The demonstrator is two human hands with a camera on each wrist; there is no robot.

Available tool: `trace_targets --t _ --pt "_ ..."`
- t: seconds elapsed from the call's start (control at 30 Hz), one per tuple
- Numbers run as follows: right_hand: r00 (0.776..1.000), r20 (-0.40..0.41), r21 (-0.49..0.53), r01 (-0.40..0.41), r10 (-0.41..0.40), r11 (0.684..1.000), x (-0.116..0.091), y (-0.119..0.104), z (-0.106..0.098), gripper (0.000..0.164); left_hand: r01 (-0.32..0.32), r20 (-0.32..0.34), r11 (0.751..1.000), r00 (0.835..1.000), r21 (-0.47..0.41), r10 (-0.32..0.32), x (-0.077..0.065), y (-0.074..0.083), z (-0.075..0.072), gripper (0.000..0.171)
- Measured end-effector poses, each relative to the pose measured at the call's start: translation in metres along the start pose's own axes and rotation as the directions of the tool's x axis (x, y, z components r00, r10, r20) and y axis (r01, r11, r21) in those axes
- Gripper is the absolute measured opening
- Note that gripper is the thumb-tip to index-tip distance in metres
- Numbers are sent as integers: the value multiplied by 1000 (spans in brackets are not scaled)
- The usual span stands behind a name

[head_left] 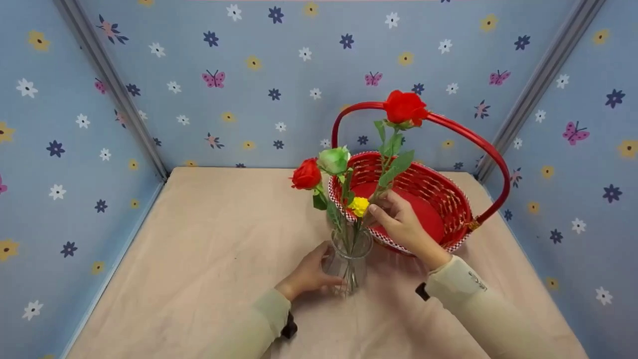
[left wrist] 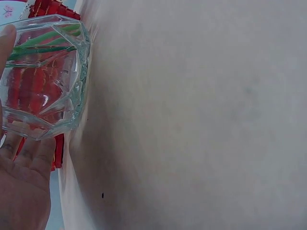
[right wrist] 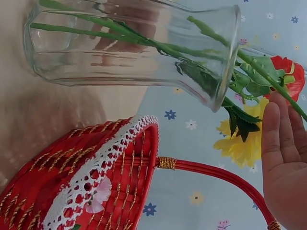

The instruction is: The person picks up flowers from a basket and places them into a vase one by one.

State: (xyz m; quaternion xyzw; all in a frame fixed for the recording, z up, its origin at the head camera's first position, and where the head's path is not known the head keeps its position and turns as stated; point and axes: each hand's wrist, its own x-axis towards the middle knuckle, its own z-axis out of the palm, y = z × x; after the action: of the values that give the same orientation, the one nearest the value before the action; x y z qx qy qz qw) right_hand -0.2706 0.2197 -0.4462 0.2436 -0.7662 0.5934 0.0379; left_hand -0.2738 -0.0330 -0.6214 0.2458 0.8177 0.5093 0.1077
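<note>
A clear glass vase [head_left: 351, 269] stands upright on the table, with my left hand [head_left: 311, 271] gripping its lower part between thumb and fingers. In the left wrist view, green stems show through the vase's faceted base [left wrist: 48, 76]. Out of its mouth rise a red rose [head_left: 306, 174], a pale green rose [head_left: 334, 160] and a yellow flower [head_left: 359, 206]. My right hand [head_left: 398, 222] pinches the leafy stem of a taller red rose [head_left: 404, 107] above the mouth. The right wrist view shows a cut stem end [right wrist: 206, 29] inside the vase's neck, near the rim.
A red woven basket [head_left: 451, 199] with a tall arched handle [head_left: 491, 149] and lace trim stands close behind and right of the vase. A pink flower [right wrist: 98, 195] shows at its lace. Flower-patterned panels [head_left: 279, 99] enclose the cloth-covered table [head_left: 224, 239] at the back and both sides.
</note>
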Motion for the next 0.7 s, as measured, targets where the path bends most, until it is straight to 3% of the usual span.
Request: trace_targets --t 0.4,0.7 --pt "999 33 -68 -6 9 998 -1 7 11 21 29 2 1000 1000 6 -29 0 1 0 100" --pt "995 20 -144 -94 98 985 -3 5 16 27 70 7 997 998 -14 -70 -1 3 0 104"
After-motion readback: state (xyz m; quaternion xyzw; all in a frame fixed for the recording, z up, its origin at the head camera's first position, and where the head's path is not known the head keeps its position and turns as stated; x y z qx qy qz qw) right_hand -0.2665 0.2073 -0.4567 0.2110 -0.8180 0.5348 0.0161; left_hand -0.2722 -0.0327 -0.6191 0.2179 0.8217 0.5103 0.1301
